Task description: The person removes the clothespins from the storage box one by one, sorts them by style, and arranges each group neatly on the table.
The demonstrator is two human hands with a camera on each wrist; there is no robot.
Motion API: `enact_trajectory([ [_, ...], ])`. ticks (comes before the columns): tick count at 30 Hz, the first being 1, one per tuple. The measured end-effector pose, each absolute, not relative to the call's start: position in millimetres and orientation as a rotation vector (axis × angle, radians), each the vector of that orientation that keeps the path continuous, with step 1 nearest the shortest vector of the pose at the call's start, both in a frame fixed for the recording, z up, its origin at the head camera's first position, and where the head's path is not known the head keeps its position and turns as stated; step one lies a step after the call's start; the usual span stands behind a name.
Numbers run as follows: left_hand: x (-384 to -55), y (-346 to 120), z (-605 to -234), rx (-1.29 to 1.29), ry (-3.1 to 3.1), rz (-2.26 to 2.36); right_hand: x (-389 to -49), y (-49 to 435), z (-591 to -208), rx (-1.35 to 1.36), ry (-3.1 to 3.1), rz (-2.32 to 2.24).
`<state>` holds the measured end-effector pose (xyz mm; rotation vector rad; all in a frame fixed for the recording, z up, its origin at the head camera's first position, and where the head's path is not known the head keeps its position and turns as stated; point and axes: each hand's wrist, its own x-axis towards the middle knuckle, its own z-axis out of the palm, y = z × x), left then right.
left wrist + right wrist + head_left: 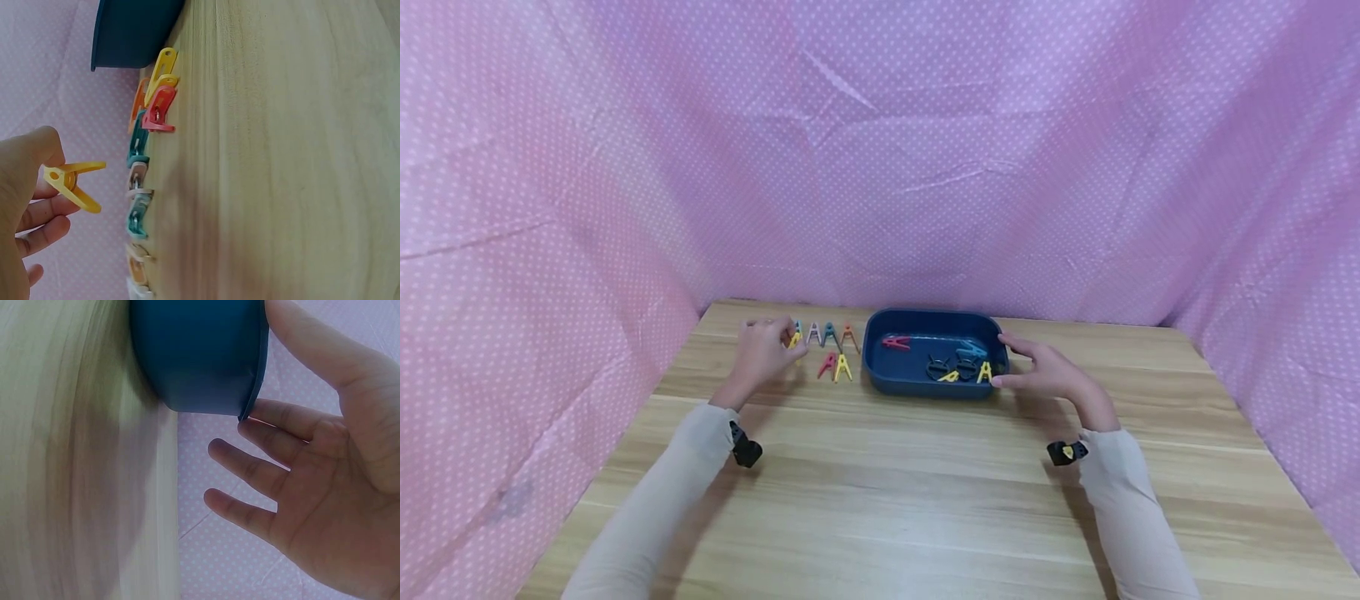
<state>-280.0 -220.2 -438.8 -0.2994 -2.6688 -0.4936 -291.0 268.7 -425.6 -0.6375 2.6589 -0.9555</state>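
Note:
My left hand (762, 350) pinches a yellow clothespin (61, 181) between thumb and fingers, its jaws pointing away from the palm. Below it, a row of clothespins lies on the table: a pale one (814, 334), a teal one (830, 335) and an orange one (848, 336) among them. Nearer the front lie a red clothespin (827, 365) and a yellow one (842, 368). My right hand (1049, 371) touches the right end of a dark blue bin (925, 388), thumb and forefinger at its rim, the other fingers extended.
Inside the bin are a red clothespin (896, 342), blue ones (972, 350), yellow ones (984, 372) and dark round pieces (937, 368). A pink dotted cloth (880, 208) hangs behind and beside the wooden table (880, 500).

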Motion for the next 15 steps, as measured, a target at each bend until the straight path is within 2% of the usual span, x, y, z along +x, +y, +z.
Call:
enact_trajectory([
  [15,-281.1,-220.7,-454.4,-0.222,-2.813,-0.618,-290.4,269.2,-424.0,-0.648,2.659,-0.947],
])
